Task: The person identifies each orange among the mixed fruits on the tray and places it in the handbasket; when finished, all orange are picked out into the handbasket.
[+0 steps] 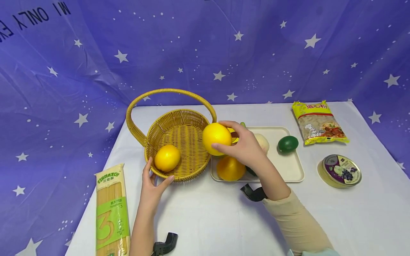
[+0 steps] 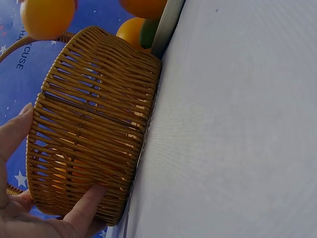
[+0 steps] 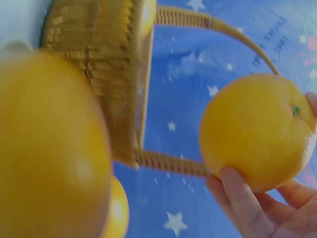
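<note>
My right hand (image 1: 245,147) holds an orange (image 1: 216,138) between thumb and fingers, raised beside the right rim of a wicker basket (image 1: 189,131). A small green stem mark shows on the orange (image 3: 257,131) in the right wrist view. My left hand (image 1: 153,188) grips the basket's near left side, thumb at the front rim and fingers spread along the wall. In the left wrist view, a fingertip (image 2: 96,192) presses the woven side. Inside the basket lies a yellow-orange oval fruit (image 1: 168,158).
A cream tray (image 1: 275,167) right of the basket bears a yellow-orange pear-shaped fruit (image 1: 231,169), a pale round one (image 1: 262,143) and a dark green one (image 1: 288,144). Beyond it are a yellow food bag (image 1: 320,122) and a round tin (image 1: 340,171). A spaghetti pack (image 1: 112,209) lies left.
</note>
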`<state>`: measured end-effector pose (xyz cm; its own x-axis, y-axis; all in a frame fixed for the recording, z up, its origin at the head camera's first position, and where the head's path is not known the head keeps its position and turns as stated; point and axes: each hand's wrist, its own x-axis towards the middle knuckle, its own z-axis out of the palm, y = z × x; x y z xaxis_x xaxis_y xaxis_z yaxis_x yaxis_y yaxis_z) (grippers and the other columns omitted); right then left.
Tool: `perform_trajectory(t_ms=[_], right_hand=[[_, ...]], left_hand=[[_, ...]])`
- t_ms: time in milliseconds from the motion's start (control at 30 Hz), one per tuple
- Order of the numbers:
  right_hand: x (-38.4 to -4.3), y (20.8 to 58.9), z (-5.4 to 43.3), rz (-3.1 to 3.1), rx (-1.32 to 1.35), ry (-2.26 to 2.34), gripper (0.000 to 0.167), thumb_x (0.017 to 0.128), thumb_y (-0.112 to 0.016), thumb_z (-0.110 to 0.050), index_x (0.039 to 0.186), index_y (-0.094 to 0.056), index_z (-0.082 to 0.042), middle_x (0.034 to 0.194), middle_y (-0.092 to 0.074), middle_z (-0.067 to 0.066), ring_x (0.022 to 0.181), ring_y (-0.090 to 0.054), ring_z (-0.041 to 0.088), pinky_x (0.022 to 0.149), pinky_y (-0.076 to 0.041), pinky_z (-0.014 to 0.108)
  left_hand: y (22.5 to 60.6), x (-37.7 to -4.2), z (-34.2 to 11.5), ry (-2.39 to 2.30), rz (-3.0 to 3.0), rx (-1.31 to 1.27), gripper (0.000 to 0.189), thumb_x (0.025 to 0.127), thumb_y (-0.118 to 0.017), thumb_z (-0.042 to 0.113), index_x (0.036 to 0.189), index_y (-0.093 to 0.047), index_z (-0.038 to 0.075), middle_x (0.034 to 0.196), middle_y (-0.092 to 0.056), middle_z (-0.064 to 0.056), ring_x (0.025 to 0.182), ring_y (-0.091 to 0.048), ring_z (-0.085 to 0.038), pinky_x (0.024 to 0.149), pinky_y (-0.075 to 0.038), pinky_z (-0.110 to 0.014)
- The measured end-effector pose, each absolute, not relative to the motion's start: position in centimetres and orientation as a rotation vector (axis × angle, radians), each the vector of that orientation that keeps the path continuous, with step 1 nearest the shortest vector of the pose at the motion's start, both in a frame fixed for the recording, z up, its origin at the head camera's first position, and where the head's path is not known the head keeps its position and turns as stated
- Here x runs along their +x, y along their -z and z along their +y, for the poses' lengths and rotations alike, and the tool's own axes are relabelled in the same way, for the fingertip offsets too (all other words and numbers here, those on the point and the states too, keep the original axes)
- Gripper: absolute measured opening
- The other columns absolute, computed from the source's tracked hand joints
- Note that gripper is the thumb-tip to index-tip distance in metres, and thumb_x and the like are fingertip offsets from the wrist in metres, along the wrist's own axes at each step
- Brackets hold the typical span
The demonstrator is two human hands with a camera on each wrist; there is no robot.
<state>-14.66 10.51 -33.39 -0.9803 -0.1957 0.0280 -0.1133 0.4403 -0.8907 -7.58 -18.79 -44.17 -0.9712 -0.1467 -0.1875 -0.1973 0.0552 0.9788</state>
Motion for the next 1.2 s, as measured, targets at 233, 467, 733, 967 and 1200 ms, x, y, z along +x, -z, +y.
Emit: perform_trajectory(t_ms=[233,467,733,967,1200], right_hand=[[-15.0,35.1,7.2,2.497,-0.359,1.631,0.071,0.073,-0.081,-0.048,0.136,-0.054,-0.028,0.128,-0.054,-0.004,0.110,-0.054,0.023,0.081,-0.053,0.039],[-15.6,37.2,4.8,2.528,-0.497,1.556,0.069,0.074,-0.082,-0.041,0.135,-0.055,-0.022,0.123,-0.057,-0.005,0.100,-0.056,0.019,0.080,-0.052,0.036],[-15.7,38.2,3.4,2.601,-0.599,1.381,0.071,0.075,-0.080,-0.043,0.136,-0.054,-0.020,0.134,-0.054,-0.003,0.105,-0.056,0.014,0.084,-0.050,0.034],[-15.6,38.5,2.5,2.681,-0.653,1.220,0.073,0.075,-0.079,-0.046,0.137,-0.053,-0.018,0.134,-0.054,0.000,0.107,-0.056,0.017,0.084,-0.050,0.035],[-15.7,38.7,1.9,2.689,-0.677,1.169,0.075,0.074,-0.078,-0.050,0.136,-0.053,-0.017,0.133,-0.054,-0.001,0.109,-0.055,0.016,0.085,-0.049,0.035]], left_hand=[[44.3,-7.6,-18.9,-2.093,2.257,-0.376,0.102,0.084,-0.076,0.016,0.155,-0.006,0.036,0.159,0.007,0.007,0.145,-0.005,-0.020,0.111,-0.028,-0.041],[44.4,-7.6,-18.9,-2.083,2.265,-0.372,0.102,0.084,-0.077,0.018,0.155,-0.006,0.036,0.159,0.006,0.006,0.145,-0.006,-0.022,0.112,-0.027,-0.042],[44.3,-7.6,-18.8,-2.091,2.263,-0.367,0.102,0.084,-0.077,0.017,0.155,-0.006,0.036,0.159,0.006,0.005,0.145,-0.006,-0.022,0.112,-0.027,-0.042],[44.3,-7.6,-18.8,-2.102,2.267,-0.352,0.101,0.084,-0.077,0.016,0.155,-0.007,0.035,0.159,0.005,0.006,0.145,-0.006,-0.022,0.111,-0.027,-0.042],[44.3,-7.6,-18.8,-2.112,2.269,-0.337,0.100,0.084,-0.076,0.016,0.155,-0.008,0.035,0.159,0.004,0.007,0.145,-0.006,-0.021,0.111,-0.028,-0.042]])
